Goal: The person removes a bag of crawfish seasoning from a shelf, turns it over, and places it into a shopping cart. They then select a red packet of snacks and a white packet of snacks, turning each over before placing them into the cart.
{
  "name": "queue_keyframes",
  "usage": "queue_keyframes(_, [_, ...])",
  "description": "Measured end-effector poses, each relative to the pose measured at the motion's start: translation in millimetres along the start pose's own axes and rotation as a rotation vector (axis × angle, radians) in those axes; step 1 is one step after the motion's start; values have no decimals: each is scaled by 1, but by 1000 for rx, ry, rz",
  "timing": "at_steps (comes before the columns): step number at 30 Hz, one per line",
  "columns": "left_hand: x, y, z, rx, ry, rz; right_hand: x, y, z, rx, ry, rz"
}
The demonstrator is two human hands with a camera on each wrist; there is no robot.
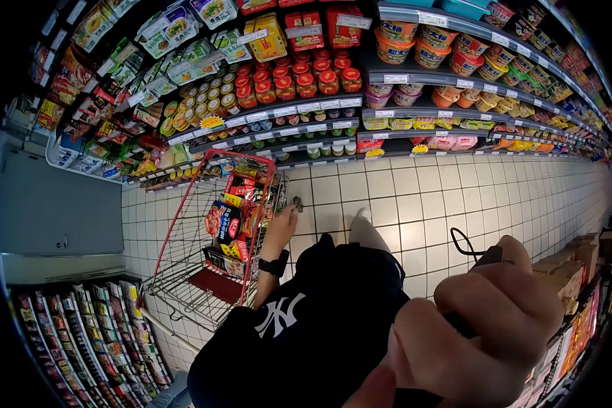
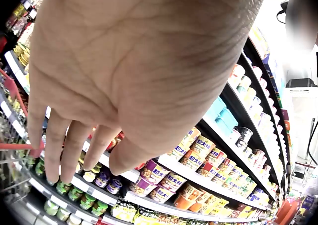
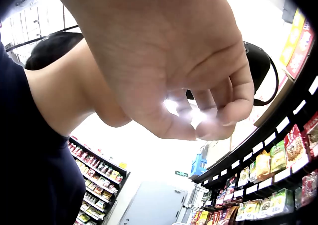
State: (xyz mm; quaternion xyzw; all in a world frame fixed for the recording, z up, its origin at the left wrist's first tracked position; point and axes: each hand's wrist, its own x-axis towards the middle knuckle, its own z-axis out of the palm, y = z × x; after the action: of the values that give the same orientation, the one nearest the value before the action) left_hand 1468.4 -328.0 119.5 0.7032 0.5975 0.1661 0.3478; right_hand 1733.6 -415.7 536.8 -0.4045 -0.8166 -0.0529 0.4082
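Down by the cart [image 1: 242,156], the left hand [image 1: 282,224] is held wide, its fingers spread and pointed toward the shelves. In the head view it is seen just outside the basket's long side, with the wristband [image 1: 273,264] close to the rail. In the left wrist view the cart's red bar is seen right beside the fingers; whether it is touched cannot be told. Colorful food packets [image 1: 228,224] are piled inside the cart, near the hand but across the wire side from it.

Up close to the head camera, the right hand [image 1: 479,326] is raised and kept narrow, its fingers curled in and the thumb tip brought to a fingertip. A black cord [image 1: 461,238] is looped beside it, well apart from the cart.

Ahead, red-lidded jars [image 1: 306,85] and noodle tubs [image 1: 394,51] are lined up on the shelves, above the tiled floor [image 1: 421,197].
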Motion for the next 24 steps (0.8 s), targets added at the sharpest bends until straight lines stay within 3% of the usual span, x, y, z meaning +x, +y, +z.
queue_keyframes(2, [24, 39, 4, 66, 6, 17, 11, 17, -10, -3, 9, 75])
queue_keyframes(5, [59, 71, 16, 9, 10, 34, 13, 46, -8, -18, 139, 40])
queue_keyframes(10, [94, 96, 39, -102, -4, 52, 7, 91, 31, -107, 686, -257])
queue_keyframes(12, [103, 85, 51, -26, 35, 148, 14, 100, 16, -54, 465, -159])
queue_keyframes(14, [109, 79, 59, -73, -4, 44, 19, 108, 7, -14, 323, -80])
queue_keyframes(18, [114, 66, 58, -47, 41, 8, 33, 122, -6, 21, 129, 47])
queue_keyframes(22, [112, 79, 38, -13, 126, -46, 60, 127, -17, 73, -176, 348])
queue_keyframes(24, [112, 83, 30, 56, 163, -109, 71, 157, -6, 376, -215, 475])
